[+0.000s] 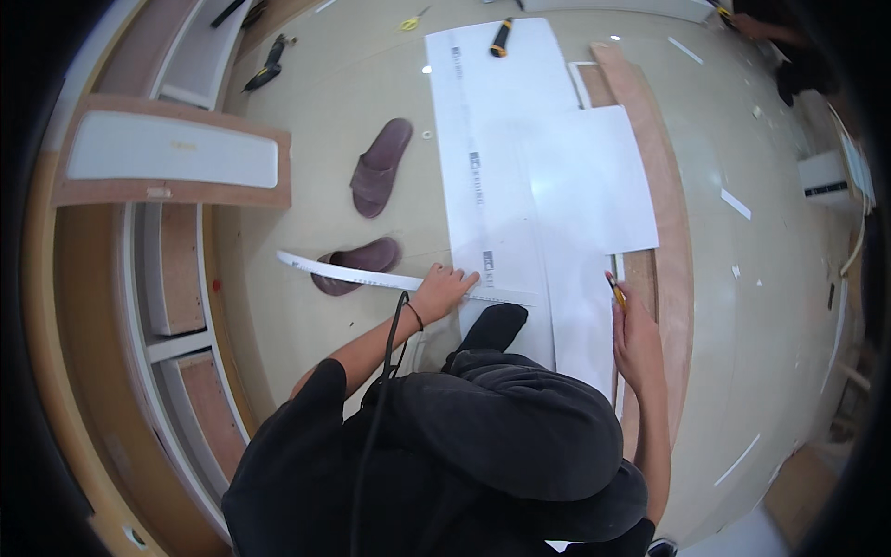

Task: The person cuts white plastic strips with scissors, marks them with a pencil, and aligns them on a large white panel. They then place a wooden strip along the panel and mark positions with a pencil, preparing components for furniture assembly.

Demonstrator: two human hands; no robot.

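Note:
My left hand is closed on a long, narrow white strip with printed marks. The strip's left part reaches out over a slipper, and its right end lies across a large white sheet on the floor. My fingers partly cover the strip's middle. In my right hand is a slim orange-and-black tool, dark end pointing away from me; its exact kind is hard to make out. That hand hovers by the sheet's right edge. My black-socked foot rests on the sheet, beside the strip.
Two brown slippers lie left of the sheet. A yellow-and-black-handled tool sits on its far end. Wooden boards run along the right. Open cabinet frames line the left. A power tool, yellow scissors and another person's arm are farther off.

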